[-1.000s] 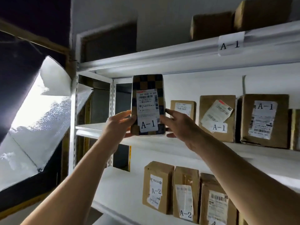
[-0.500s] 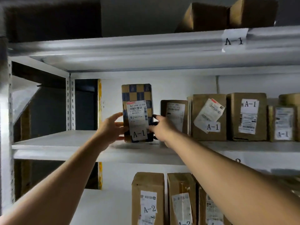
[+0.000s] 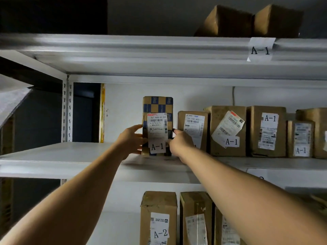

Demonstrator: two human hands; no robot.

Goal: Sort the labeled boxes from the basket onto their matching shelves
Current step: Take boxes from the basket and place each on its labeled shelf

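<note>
A tall blue-and-tan checkered box (image 3: 157,106) with a white "A-1" label stands upright on the white middle shelf (image 3: 53,154). It sits at the left end of a row of brown boxes marked A-1. My left hand (image 3: 130,141) presses its left side. My right hand (image 3: 180,143) grips its right side, squeezed between it and the neighbouring brown box (image 3: 193,128). An "A-1" tag (image 3: 260,49) is stuck on the front edge of the shelf above.
More A-1 boxes (image 3: 266,131) fill the middle shelf to the right. Boxes marked A-2 (image 3: 158,218) stand on the shelf below. Two brown boxes (image 3: 251,21) rest on the top shelf. A perforated white upright (image 3: 67,110) stands at the left.
The checkered box went from held in front of the shelf to standing on it beside the other A-1 boxes. Both hands stayed on it, and my view moved closer.
</note>
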